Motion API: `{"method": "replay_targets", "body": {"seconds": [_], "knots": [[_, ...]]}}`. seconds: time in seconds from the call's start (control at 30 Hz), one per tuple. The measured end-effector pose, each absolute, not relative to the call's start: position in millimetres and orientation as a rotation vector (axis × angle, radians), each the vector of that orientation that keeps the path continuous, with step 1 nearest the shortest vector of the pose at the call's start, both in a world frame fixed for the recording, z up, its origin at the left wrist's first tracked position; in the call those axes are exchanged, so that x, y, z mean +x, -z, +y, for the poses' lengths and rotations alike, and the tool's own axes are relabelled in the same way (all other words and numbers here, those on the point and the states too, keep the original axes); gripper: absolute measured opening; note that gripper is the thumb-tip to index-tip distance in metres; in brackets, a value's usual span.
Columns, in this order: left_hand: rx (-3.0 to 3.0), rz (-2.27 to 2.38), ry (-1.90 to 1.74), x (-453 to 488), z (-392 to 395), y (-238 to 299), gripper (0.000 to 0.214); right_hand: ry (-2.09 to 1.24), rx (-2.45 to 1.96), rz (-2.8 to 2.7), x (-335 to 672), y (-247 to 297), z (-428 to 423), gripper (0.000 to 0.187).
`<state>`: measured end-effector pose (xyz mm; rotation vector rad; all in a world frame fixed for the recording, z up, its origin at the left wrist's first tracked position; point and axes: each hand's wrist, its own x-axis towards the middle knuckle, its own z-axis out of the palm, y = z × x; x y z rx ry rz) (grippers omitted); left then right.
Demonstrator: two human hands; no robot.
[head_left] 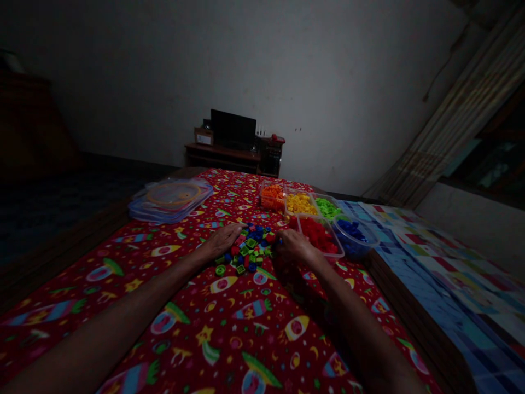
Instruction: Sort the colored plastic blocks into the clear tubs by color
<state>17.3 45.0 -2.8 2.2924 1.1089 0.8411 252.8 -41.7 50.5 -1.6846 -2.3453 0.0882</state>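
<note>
A loose pile of small plastic toy blocks, mostly green, blue and red, lies on the red patterned cloth between my hands. My left hand rests along the pile's left side, with its fingers stretched out and touching the blocks. At the right edge of the pile, my right hand has its fingers bent down and pinched together. A small blue block shows at those fingertips, partly hidden by them. Right beside this hand stands a clear tub of red blocks.
Behind it are clear tubs of orange blocks, yellow blocks and green blocks. A round tub of blue blocks stands at the right. Stacked clear lids lie at the left. A monitor stands against the wall.
</note>
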Motion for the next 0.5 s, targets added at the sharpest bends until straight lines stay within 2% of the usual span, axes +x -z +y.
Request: {"method": "replay_targets", "body": {"seconds": [0.2, 0.5], "knots": [[2.297, 1.103, -0.838, 17.3, 43.6, 1.1, 0.09, 0.105, -1.577, -2.351, 251.8, -26.5, -46.4, 0.021], [2.293, 1.095, -0.851, 17.7, 45.2, 2.5, 0.09, -0.046, -1.393, -2.459, 238.4, -38.8, -40.0, 0.018]]}}
